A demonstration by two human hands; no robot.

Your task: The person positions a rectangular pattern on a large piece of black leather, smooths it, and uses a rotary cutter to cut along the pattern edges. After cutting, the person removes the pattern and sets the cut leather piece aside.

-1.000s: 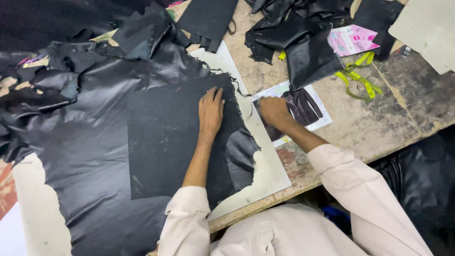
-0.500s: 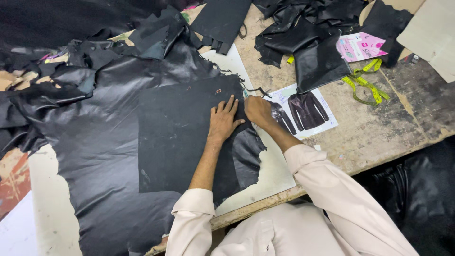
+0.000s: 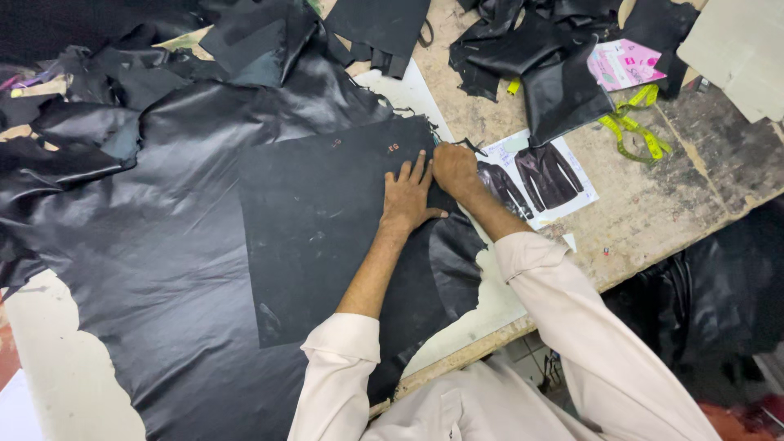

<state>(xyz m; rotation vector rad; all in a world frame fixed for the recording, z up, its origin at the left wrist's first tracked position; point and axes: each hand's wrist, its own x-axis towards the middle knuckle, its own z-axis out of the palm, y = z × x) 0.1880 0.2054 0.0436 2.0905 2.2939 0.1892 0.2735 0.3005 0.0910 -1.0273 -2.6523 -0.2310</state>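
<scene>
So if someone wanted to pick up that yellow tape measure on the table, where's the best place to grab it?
Probably at the upper loop of the tape measure, coming straight down from above. It lies loose and flat in curls on the bare table, and that loop stands clear of the pink card and black scraps, so fingers could pinch the band there without snagging anything.

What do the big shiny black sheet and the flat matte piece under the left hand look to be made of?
Big black sheet: probably leather, a hide; glossy, softly wrinkled, with ragged uneven edges. Matte piece under the left hand: looks like stiff card or board, a dull dark surface lying flat with straight cut edges; the exact material cannot be told.
</scene>
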